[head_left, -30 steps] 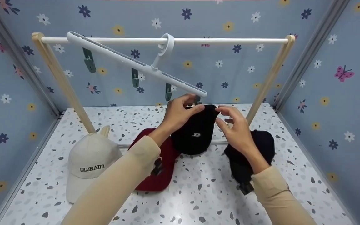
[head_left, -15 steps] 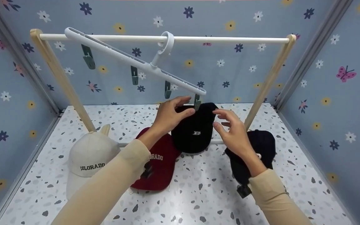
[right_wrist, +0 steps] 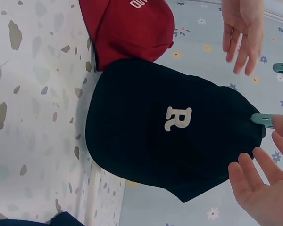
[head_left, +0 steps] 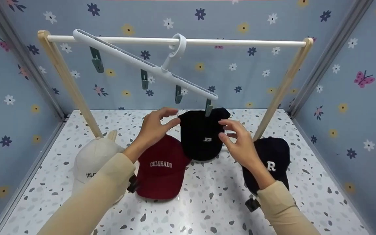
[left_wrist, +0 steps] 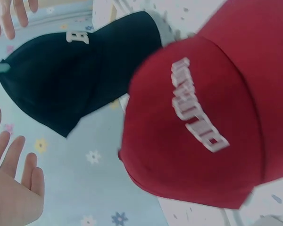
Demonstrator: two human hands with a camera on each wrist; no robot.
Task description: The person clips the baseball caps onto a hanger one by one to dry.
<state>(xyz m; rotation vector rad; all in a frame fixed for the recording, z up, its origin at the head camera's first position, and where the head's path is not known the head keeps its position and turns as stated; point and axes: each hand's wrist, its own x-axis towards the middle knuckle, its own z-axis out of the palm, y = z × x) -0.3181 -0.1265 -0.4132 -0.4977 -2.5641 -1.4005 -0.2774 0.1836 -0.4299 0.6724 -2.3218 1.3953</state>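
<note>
A black cap (head_left: pixel 201 130) with a white R hangs brim down from the lowest green clip (head_left: pixel 209 108) of the light-grey hanger (head_left: pixel 132 60). My left hand (head_left: pixel 155 125) is just left of the cap, thumb and fingers spread with nothing between them. In the left wrist view that hand (left_wrist: pixel 14 188) shows loosely bent fingers, apart from the cap. My right hand (head_left: pixel 240 142) is at the cap's right side, fingers relaxed and fingertips right at its edge. In the right wrist view, the right thumb (right_wrist: pixel 282 126) overlaps the clip's end.
The hanger tilts down to the right on a white rod (head_left: pixel 246 42) between wooden posts. Several more green clips hang from it. On the speckled table are a red cap (head_left: pixel 162 179), a beige cap (head_left: pixel 93 156) and a dark cap (head_left: pixel 282 156) with an R.
My left hand has let go of the cap's top and moved left and down. The right hand has shifted slightly down. The black cap stays hanging from the clip.
</note>
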